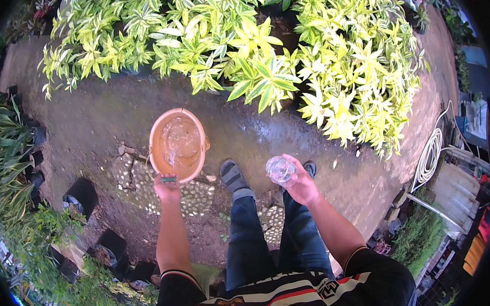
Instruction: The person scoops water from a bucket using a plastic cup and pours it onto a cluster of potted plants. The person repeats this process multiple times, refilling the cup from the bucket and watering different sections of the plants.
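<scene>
An orange bucket (200,119) with some water in its bottom hangs or stands left of my feet; I cannot tell whether it touches the ground. My left hand (167,190) is closed at its near rim, around what looks like a dark green grip on the handle. To the right, my right hand (302,183) has its fingers wrapped about a clear, round plastic cup (281,170), held in front of my right leg. The cup is see-through, and I cannot make out whether it contains water.
Potted plants with yellow-green leaves (263,84) fill the far side. Dark planting bags (80,195) and long-leaved plants (0,134) line the left. A pebbled patch (189,198) lies beneath the bucket. At right there is a coiled pale hose (427,158).
</scene>
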`<move>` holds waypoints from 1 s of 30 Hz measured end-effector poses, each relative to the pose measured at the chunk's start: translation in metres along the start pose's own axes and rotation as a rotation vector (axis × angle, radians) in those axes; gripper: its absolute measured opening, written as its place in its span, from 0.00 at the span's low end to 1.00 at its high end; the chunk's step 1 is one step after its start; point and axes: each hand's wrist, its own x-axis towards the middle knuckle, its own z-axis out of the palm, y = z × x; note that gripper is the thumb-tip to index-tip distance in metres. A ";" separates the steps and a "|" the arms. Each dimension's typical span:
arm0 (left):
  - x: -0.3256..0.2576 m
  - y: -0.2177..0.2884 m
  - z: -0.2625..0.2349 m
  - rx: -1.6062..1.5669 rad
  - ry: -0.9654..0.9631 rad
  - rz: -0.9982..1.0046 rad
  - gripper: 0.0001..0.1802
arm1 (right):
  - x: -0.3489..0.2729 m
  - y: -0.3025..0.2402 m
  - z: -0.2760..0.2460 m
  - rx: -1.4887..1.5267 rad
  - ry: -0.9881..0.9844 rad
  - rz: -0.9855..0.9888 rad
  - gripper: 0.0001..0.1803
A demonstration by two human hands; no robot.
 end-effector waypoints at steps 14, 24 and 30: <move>-0.100 -0.111 -0.187 1.890 -0.411 0.089 0.21 | -0.009 -0.038 0.046 -0.007 -0.107 -0.028 0.40; -0.140 -0.105 -0.181 1.378 -0.314 -0.012 0.20 | -0.032 -0.057 0.067 0.054 -0.133 -0.079 0.40; -0.154 -0.084 -0.190 1.409 -0.217 -0.103 0.19 | -0.046 -0.070 0.074 0.051 -0.136 -0.119 0.38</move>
